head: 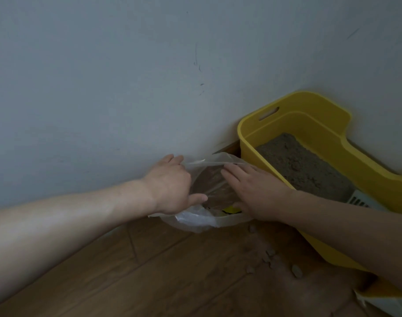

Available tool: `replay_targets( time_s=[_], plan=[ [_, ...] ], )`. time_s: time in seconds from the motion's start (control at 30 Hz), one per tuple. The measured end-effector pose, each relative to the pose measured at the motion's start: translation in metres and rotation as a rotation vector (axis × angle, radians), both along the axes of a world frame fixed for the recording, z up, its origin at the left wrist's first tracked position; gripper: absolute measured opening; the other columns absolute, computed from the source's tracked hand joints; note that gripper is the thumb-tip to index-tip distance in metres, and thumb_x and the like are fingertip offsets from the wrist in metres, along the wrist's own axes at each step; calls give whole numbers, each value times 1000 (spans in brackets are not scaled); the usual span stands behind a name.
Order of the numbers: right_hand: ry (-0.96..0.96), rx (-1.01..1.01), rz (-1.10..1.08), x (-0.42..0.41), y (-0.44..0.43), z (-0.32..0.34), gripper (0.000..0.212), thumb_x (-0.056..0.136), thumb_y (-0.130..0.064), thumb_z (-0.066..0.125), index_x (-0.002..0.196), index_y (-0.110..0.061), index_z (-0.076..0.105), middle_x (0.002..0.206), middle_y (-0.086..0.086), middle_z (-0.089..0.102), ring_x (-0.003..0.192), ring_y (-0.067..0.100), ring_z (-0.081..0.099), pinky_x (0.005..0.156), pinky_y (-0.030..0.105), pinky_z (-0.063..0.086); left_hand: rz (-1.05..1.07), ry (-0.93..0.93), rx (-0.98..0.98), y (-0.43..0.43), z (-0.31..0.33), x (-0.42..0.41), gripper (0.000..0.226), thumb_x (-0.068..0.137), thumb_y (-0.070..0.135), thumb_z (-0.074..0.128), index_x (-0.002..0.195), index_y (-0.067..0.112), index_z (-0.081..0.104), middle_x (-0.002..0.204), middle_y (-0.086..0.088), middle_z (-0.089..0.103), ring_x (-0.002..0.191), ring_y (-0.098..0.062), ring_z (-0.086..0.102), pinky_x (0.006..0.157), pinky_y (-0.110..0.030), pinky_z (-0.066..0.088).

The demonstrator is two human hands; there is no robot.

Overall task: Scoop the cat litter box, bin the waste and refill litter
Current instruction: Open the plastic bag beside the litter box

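Observation:
A yellow litter box (pixel 314 124) stands in the corner at the right, holding grey-brown litter (pixel 302 165). A white slotted scoop (pixel 360 200) lies at the litter's near end, partly hidden by my right arm. Left of the box, a clear plastic bag (pixel 195 218) sits on the floor against the wall, its mouth spread wide. My left hand (pixel 170 186) grips the bag's left rim, thumb inside the opening. My right hand (pixel 254 191) lies over the bag's right rim with fingers stretched out. Something yellow (pixel 230 210) shows inside the bag.
Several spilled litter clumps (pixel 296 269) lie on the wooden floor (pixel 172 271) in front of the box. A grey wall (pixel 126 88) rises directly behind the bag. A white and yellow package corner (pixel 378 300) shows at the bottom right.

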State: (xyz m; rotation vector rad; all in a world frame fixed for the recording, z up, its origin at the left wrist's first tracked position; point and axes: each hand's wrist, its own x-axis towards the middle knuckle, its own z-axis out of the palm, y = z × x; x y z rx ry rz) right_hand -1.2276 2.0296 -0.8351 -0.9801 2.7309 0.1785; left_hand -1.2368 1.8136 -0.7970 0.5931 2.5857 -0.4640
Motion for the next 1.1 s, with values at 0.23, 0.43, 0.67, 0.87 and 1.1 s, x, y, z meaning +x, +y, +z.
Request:
replay_targets(
  time_s=[0.23,0.43,0.67,0.87,1.1],
  plan=[
    [-34,214,-138,-6,-7,-28,125,72,-78,60,154,-22,-16,163,10,-15,147,42,5,115,59,19,-50,21,-131,-10,-14,10,100,70,86,49,128,6,61,149,-21,40,147,-38,15,120,-46,16],
    [-136,230,-152,1,2,-37,135,65,-85,59,150,-26,-28,161,8,-27,148,43,-7,116,62,10,-122,58,-223,-25,-27,13,101,80,60,63,152,5,18,161,-29,-1,149,-42,-9,122,-51,4],
    [-243,196,-168,25,27,-37,141,56,-91,57,149,-30,-30,160,4,-30,149,34,-15,115,60,-8,-142,-31,-96,-47,-45,22,113,72,66,69,157,25,7,162,-21,-15,149,-35,-19,123,-46,-4],
    [-275,142,-179,53,47,-18,143,54,-92,57,148,-31,-32,158,2,-35,149,30,-20,118,53,-9,-137,-102,13,-49,-32,18,130,57,82,67,156,25,5,160,-13,-28,147,-27,-28,121,-41,-13],
    [-326,131,-198,72,57,-16,142,55,-91,57,148,-30,-31,158,2,-34,148,30,-20,119,52,-9,-220,-140,13,-38,-18,5,127,57,85,65,155,24,13,164,-8,-20,148,-21,-25,120,-38,-12]
  ],
)
